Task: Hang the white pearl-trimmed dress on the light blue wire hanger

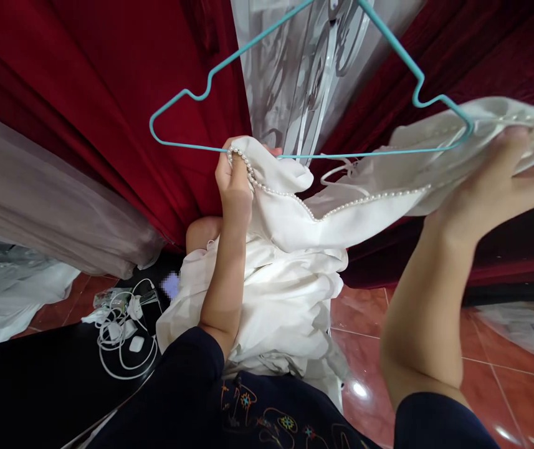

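"Where was the white cloth dress (290, 221) with pearl-like beading?"

"Between my hands. My left hand (235, 174) pinched its beaded edge, thumb on top. My right hand (512, 159) was against the far side; blur hid whether it gripped."

"And the room around?"

"The turquoise, thin-barred hanger (364, 154) crossed behind my left hand. A deep-red draped curtain (154, 106) hung left of it; glossy reddish floor tiles (360, 312) lay open below, between my forearms."

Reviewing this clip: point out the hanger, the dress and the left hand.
Hanger (364, 154): head view, on its bottom bar.
Dress (290, 226): head view, white fabric below the beaded edge.
Left hand (237, 182): head view, near the thumb's base.
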A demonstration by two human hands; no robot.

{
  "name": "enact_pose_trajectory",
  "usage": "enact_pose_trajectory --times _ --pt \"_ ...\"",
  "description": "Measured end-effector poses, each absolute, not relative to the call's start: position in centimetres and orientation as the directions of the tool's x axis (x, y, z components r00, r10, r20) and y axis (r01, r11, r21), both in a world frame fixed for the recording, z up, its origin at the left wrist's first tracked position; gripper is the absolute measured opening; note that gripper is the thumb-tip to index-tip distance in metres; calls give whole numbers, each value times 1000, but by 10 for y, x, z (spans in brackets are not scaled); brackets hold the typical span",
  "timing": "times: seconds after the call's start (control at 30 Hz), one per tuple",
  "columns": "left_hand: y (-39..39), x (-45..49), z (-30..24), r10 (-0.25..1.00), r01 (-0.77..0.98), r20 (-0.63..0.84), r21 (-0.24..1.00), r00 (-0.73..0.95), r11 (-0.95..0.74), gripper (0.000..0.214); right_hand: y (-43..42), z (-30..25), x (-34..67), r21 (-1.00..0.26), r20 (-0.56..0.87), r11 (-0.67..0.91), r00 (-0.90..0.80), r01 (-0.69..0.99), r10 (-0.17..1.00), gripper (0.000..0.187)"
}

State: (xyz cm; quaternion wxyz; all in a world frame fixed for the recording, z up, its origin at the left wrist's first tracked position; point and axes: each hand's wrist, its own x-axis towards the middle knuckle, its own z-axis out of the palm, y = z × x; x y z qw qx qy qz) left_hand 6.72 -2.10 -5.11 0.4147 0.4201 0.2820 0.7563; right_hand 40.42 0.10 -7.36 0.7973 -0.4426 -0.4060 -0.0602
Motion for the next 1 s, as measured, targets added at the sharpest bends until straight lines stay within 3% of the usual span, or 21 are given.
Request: enact_pose_trajectory --times 0.13,0.17,0.33,0.5,0.6,0.73,0.87,1.0 --pt "-23 72 -53 860 -396 418 765 -294 -507 42 -34 -83 356 -361 887 719 456 594 69 42" --pt "-24 72 -53 857 -398 423 761 -293 -512 40 -43 -78 341 -325 916 717 395 617 75 37" --pt "-25 72 -54 876 -425 405 766 -262 -481 38 -65 -39 282 -359 930 718 167 596 327 12" --pt "-28 73 -55 894 -448 383 774 -234 -449 37 -69 -20 276 -624 690 632 -55 460 721 22" --pt "-27 73 -54 895 -450 388 774 -221 -447 32 -73 -14 284 -614 608 597 -173 516 775 27" --pt "-23 75 -56 873 -474 437 735 -215 -485 29 -70 -20 286 -484 717 629 -137 608 684 47" --pt "-24 77 -59 862 -490 460 714 -211 -501 29 -56 -42 277 -494 813 610 81 620 576 26" --pt "-33 79 -58 882 -449 443 763 -163 -466 24 -48 -57 275 -551 815 635 186 542 549 20"
